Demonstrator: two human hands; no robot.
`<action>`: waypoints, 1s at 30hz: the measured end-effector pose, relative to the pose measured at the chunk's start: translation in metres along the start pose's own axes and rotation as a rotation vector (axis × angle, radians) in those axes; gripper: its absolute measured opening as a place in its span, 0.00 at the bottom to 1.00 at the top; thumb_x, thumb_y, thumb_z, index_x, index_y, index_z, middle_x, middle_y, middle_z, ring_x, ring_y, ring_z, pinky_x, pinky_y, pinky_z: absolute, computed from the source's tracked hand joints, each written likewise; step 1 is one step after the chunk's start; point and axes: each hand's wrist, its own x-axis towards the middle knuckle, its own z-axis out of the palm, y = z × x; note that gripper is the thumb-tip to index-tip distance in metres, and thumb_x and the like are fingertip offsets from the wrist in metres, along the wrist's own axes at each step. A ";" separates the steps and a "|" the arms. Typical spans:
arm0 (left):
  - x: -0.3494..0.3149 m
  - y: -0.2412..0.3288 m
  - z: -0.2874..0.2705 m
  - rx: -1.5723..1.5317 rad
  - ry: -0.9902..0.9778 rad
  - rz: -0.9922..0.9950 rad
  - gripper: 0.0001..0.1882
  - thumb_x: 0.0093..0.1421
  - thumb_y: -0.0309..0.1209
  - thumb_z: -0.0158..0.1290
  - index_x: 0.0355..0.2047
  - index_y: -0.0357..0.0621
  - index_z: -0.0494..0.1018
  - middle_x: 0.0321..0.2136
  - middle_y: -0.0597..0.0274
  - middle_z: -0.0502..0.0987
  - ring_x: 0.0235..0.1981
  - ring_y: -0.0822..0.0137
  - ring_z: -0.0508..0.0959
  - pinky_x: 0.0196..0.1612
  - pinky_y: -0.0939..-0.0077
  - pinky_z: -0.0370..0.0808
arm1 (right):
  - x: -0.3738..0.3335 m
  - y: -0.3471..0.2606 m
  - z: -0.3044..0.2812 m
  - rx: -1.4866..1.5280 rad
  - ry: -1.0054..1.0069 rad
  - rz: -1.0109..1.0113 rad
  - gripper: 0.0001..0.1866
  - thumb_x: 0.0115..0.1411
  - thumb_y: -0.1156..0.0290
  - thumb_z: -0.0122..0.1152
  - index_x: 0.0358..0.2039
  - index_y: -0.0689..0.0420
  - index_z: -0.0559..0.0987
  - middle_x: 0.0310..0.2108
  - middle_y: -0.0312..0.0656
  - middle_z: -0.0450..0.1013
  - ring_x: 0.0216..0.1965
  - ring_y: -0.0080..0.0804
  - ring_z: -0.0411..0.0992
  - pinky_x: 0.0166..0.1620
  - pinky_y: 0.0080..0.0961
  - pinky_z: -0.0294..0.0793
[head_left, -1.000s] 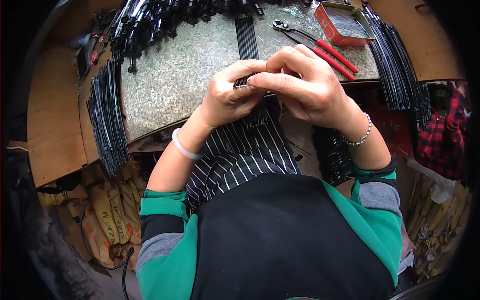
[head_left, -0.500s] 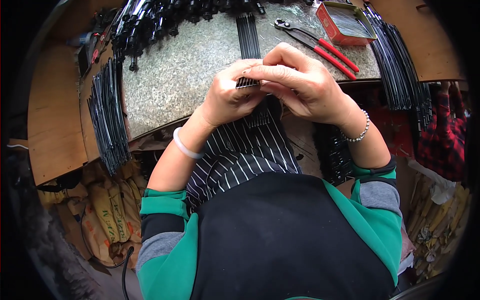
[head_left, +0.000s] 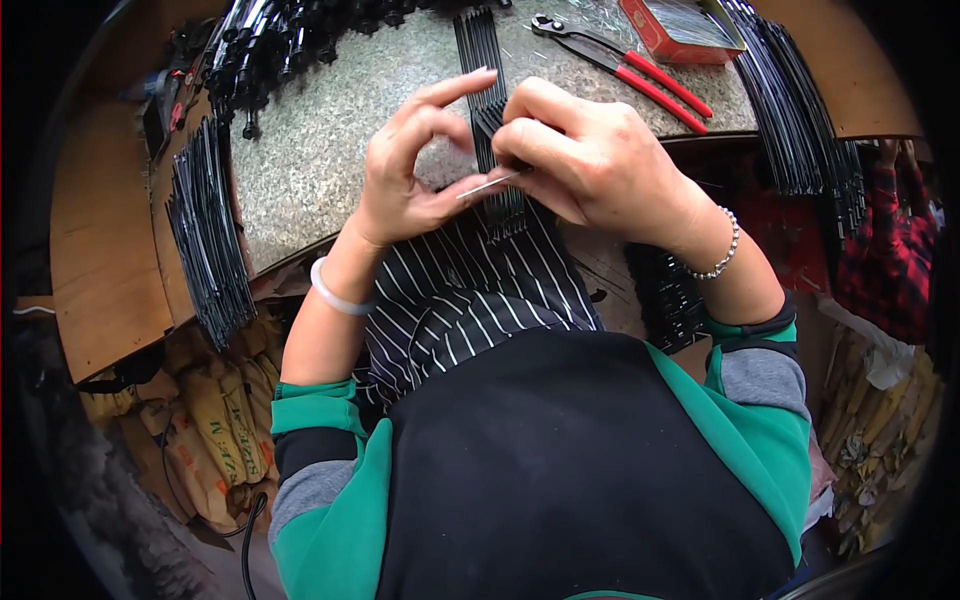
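One left hand [head_left: 402, 178], grip spread; one right hand [head_left: 592, 155], grip pinching one thin pale rod [head_left: 485, 187]; one pliers [head_left: 655, 98] beyond.

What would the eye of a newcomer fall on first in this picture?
Probably the hands at the centre: the left hand open, the right hand pinching a thin pale strip. Next, the red-handled pliers on the speckled worktop, near the red box at upper right. The bundle of black rods at the worktop's left edge also stands out.
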 end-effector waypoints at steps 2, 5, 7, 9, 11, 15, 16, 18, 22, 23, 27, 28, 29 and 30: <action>0.012 0.003 0.012 -0.096 -0.049 -0.045 0.28 0.42 0.25 0.59 0.46 0.40 0.66 0.52 0.46 0.63 0.55 0.49 0.63 0.56 0.62 0.62 | 0.000 0.000 0.000 0.046 -0.024 -0.004 0.11 0.46 0.70 0.63 0.28 0.57 0.70 0.28 0.40 0.66 0.23 0.35 0.69 0.25 0.26 0.69; -0.002 -0.008 0.014 0.259 -0.405 -0.114 0.31 0.45 0.26 0.54 0.51 0.38 0.59 0.53 0.46 0.61 0.56 0.48 0.61 0.57 0.62 0.60 | 0.002 -0.002 -0.013 0.265 -0.134 0.015 0.13 0.47 0.68 0.65 0.27 0.60 0.71 0.29 0.40 0.67 0.23 0.32 0.69 0.28 0.23 0.69; -0.001 -0.013 0.010 0.341 -0.491 -0.069 0.36 0.46 0.38 0.59 0.53 0.39 0.57 0.52 0.47 0.62 0.56 0.48 0.61 0.58 0.60 0.58 | -0.001 0.019 -0.027 0.324 -0.089 0.199 0.11 0.50 0.69 0.63 0.26 0.62 0.72 0.26 0.39 0.70 0.23 0.25 0.68 0.27 0.20 0.68; 0.006 0.004 0.008 0.326 -0.485 -0.015 0.50 0.36 0.54 0.62 0.55 0.40 0.55 0.53 0.46 0.61 0.57 0.46 0.59 0.59 0.57 0.56 | -0.020 0.031 -0.049 0.487 -0.299 0.521 0.10 0.57 0.69 0.55 0.26 0.63 0.74 0.19 0.36 0.71 0.19 0.19 0.68 0.24 0.16 0.68; -0.002 0.012 0.005 0.311 -0.473 -0.065 0.61 0.24 0.62 0.59 0.57 0.41 0.53 0.54 0.46 0.58 0.58 0.44 0.56 0.60 0.55 0.54 | -0.032 0.026 -0.049 0.649 -0.728 0.758 0.12 0.60 0.69 0.48 0.26 0.63 0.75 0.16 0.36 0.71 0.16 0.19 0.69 0.20 0.15 0.69; 0.001 0.021 0.008 0.382 -0.582 -0.070 0.63 0.21 0.57 0.64 0.58 0.43 0.51 0.57 0.47 0.54 0.59 0.44 0.53 0.61 0.53 0.51 | -0.118 0.046 0.058 0.251 -0.833 0.782 0.18 0.57 0.62 0.50 0.38 0.65 0.75 0.31 0.57 0.73 0.37 0.52 0.71 0.43 0.36 0.69; 0.004 0.021 0.015 0.373 -0.589 -0.050 0.63 0.21 0.57 0.64 0.58 0.43 0.51 0.57 0.47 0.54 0.59 0.44 0.53 0.61 0.53 0.51 | -0.161 0.069 0.113 0.297 -0.573 0.884 0.19 0.57 0.61 0.50 0.40 0.65 0.73 0.34 0.58 0.72 0.39 0.53 0.70 0.45 0.36 0.68; 0.006 0.024 0.021 0.460 -0.588 -0.051 0.62 0.20 0.46 0.67 0.58 0.43 0.52 0.57 0.48 0.55 0.60 0.46 0.52 0.62 0.55 0.51 | -0.196 0.089 0.185 0.390 -0.124 0.865 0.20 0.55 0.64 0.52 0.44 0.65 0.71 0.41 0.60 0.69 0.44 0.54 0.67 0.49 0.37 0.65; -0.006 0.022 0.018 0.521 -0.535 -0.126 0.57 0.22 0.28 0.66 0.58 0.43 0.53 0.58 0.51 0.55 0.61 0.48 0.52 0.62 0.57 0.50 | -0.173 0.067 0.208 0.324 0.142 0.924 0.22 0.49 0.75 0.54 0.47 0.62 0.68 0.49 0.58 0.62 0.52 0.54 0.60 0.53 0.37 0.61; -0.006 0.022 0.018 0.528 -0.524 -0.119 0.56 0.22 0.27 0.66 0.58 0.43 0.54 0.58 0.51 0.55 0.61 0.48 0.52 0.62 0.57 0.50 | -0.165 0.060 0.198 0.253 0.077 0.959 0.23 0.48 0.77 0.53 0.48 0.62 0.68 0.49 0.58 0.62 0.52 0.55 0.60 0.54 0.37 0.61; 0.002 0.024 0.027 0.518 -0.511 -0.071 0.55 0.23 0.27 0.64 0.57 0.42 0.54 0.57 0.52 0.56 0.60 0.48 0.53 0.62 0.57 0.50 | -0.182 0.083 0.213 0.380 0.225 0.844 0.20 0.51 0.71 0.51 0.46 0.60 0.69 0.44 0.55 0.67 0.47 0.50 0.64 0.49 0.37 0.64; 0.004 0.026 0.028 0.512 -0.528 -0.057 0.56 0.22 0.32 0.66 0.57 0.43 0.54 0.57 0.49 0.56 0.60 0.47 0.53 0.62 0.56 0.51 | -0.190 0.093 0.229 0.339 0.267 0.727 0.20 0.52 0.69 0.51 0.46 0.60 0.69 0.42 0.54 0.69 0.46 0.49 0.65 0.47 0.38 0.66; -0.001 0.024 0.024 0.520 -0.527 -0.091 0.56 0.22 0.31 0.66 0.57 0.43 0.55 0.57 0.49 0.56 0.60 0.47 0.53 0.62 0.55 0.50 | -0.184 0.085 0.234 0.303 0.194 0.755 0.19 0.52 0.68 0.52 0.45 0.59 0.70 0.41 0.52 0.70 0.45 0.49 0.66 0.46 0.38 0.66; -0.002 0.025 0.023 0.515 -0.532 -0.108 0.55 0.22 0.31 0.66 0.57 0.42 0.55 0.57 0.49 0.56 0.60 0.47 0.53 0.62 0.55 0.50 | -0.180 0.071 0.236 0.252 0.131 0.799 0.19 0.52 0.66 0.52 0.45 0.59 0.71 0.40 0.51 0.71 0.43 0.48 0.68 0.45 0.38 0.67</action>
